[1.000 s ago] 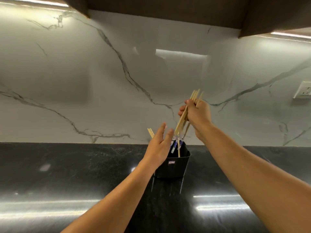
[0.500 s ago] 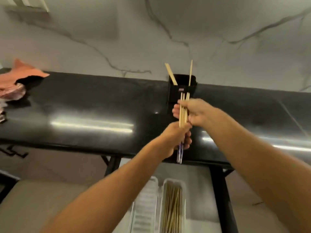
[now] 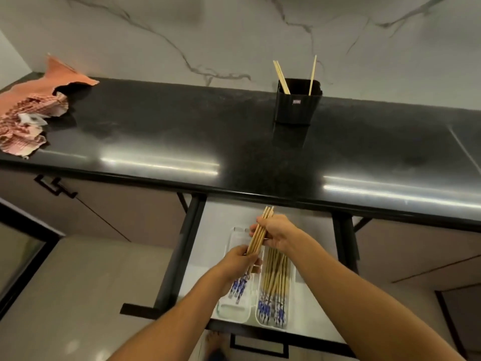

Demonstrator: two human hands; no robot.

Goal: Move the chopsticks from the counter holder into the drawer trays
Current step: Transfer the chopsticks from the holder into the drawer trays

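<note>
Your right hand (image 3: 279,234) and left hand (image 3: 240,264) share one bundle of chopsticks (image 3: 257,235) above the open drawer (image 3: 316,259). Right fingers close around the bundle's upper part; left fingers (image 3: 248,257) close around its lower part, the blue-patterned ends emerging below your left hand over the left tray (image 3: 233,307). Bare tips project just beyond your right fingers, toward the counter (image 3: 182,131) edge. Directly beneath your right fingers, the right tray (image 3: 291,282) holds many chopsticks lying lengthwise. Well beyond both hands, the black holder (image 3: 296,105) stands upright on the counter with a few chopsticks leaning inside. A pink cloth (image 3: 28,113) lies far left.
</note>
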